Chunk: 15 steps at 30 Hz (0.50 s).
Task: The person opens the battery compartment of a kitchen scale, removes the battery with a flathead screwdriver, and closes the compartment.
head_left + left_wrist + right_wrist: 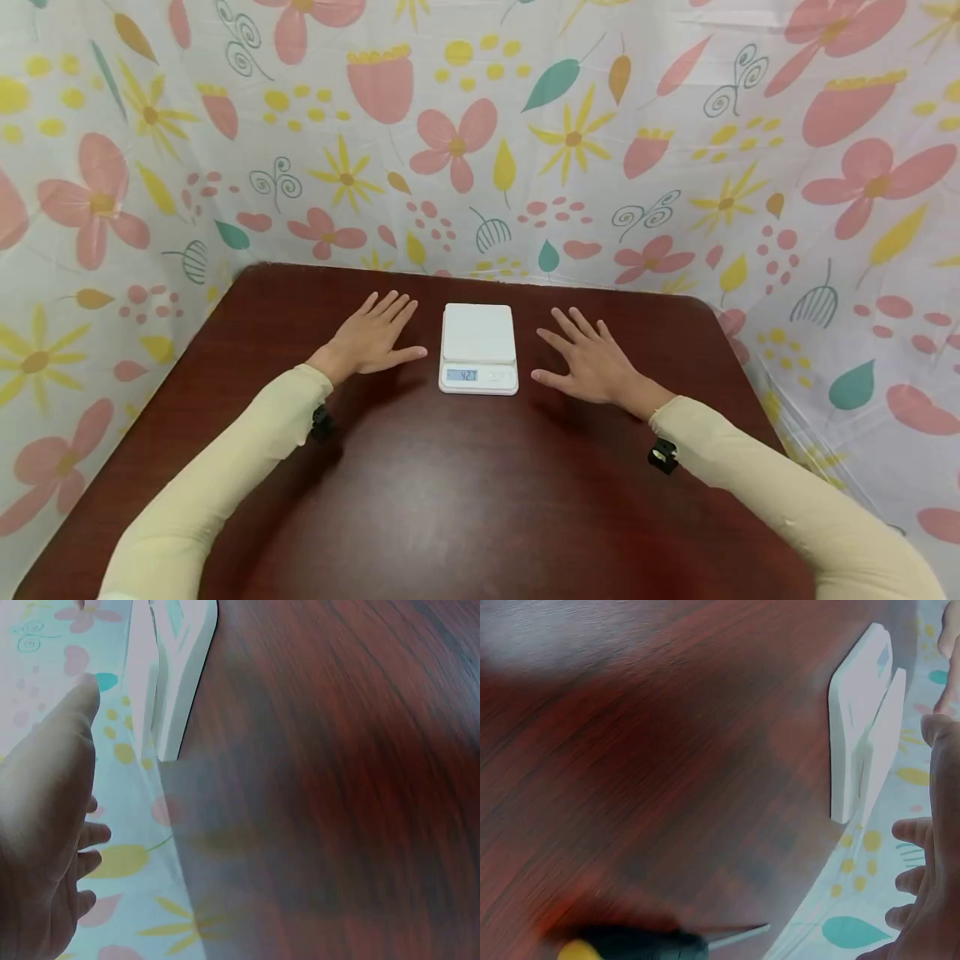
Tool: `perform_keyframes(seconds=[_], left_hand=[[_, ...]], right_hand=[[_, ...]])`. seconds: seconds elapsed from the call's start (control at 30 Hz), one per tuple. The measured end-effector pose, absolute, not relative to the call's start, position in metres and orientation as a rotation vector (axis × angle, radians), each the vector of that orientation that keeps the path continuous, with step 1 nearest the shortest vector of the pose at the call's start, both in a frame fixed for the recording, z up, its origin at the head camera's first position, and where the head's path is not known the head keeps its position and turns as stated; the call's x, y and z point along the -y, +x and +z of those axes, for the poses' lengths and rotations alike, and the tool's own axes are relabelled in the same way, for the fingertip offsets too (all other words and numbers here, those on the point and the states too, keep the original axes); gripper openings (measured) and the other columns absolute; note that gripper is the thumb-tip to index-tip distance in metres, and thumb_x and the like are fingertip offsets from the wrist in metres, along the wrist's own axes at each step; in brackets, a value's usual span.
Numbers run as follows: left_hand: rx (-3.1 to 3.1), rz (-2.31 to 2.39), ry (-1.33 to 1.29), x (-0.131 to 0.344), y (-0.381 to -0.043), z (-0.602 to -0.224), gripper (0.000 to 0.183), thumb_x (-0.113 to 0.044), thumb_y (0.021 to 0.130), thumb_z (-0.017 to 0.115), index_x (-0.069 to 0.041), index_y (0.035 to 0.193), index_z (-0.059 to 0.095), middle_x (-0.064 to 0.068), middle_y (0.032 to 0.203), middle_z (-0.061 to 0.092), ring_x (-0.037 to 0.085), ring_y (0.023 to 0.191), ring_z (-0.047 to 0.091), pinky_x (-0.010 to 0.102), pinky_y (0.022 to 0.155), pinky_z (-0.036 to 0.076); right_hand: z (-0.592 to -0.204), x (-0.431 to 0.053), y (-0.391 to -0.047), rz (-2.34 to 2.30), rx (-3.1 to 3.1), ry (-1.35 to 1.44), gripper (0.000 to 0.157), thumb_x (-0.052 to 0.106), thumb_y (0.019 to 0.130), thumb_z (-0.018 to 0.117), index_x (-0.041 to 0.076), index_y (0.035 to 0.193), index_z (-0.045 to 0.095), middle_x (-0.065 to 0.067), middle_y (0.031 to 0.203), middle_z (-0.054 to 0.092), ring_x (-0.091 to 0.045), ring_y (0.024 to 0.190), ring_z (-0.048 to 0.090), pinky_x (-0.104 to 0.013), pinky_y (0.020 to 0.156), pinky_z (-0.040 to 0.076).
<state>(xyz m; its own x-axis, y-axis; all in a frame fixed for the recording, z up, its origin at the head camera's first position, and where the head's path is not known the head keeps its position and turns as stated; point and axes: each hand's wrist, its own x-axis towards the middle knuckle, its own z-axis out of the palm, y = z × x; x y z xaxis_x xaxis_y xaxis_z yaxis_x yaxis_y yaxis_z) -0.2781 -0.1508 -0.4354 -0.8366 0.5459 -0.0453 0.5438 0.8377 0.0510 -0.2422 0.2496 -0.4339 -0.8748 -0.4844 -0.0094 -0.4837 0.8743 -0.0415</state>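
Observation:
A white digital kitchen scale (478, 346) lies at the far middle of the table, its small display lit with digits. My left hand (372, 337) is left of it, palm down with fingers spread, thumb towards the scale but apart from it. On the other side, my right hand (588, 358) is spread the same way, also apart from the scale. Both hands hold nothing. The scale's edge shows in the left wrist view (176, 675) and its side in the right wrist view (862, 727).
A tool like a screwdriver (649, 941), with a black and yellow handle and thin metal shaft, lies low in the right wrist view; I cannot make it out in the head view. The dark wooden table (435, 500) meets a flowered curtain (457, 142) at the back and sides.

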Motion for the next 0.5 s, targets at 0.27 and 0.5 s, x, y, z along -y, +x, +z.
perform_keyframes(seconds=[0.27, 0.5], left_hand=[[-3.005, 0.129, 0.817, 0.126, -0.288, -0.458, 0.086, -0.070, 0.102, 0.033, -0.005, 0.160, 0.033, 0.018, 0.164, 0.033, 0.036, 0.153, 0.025, 0.053, 0.126, 0.018], [-3.093, 0.196, 0.746, 0.113, -0.291, -0.472, 0.080, -0.068, 0.104, 0.032, -0.006, 0.152, 0.047, 0.017, 0.155, 0.044, 0.036, 0.144, 0.040, 0.053, 0.120, 0.032]], right_hand=[[-0.449, -0.230, -0.258, -0.163, -3.022, -0.707, 0.086, 0.076, 0.096, 0.043, 0.017, 0.157, 0.043, -0.015, 0.169, 0.021, -0.042, 0.155, 0.012, -0.071, 0.118, 0.019], [-0.458, -0.218, -0.274, -0.176, -3.015, -0.632, 0.085, 0.077, 0.097, 0.035, 0.014, 0.152, 0.051, -0.018, 0.165, 0.029, -0.044, 0.153, 0.018, -0.066, 0.122, 0.017]])
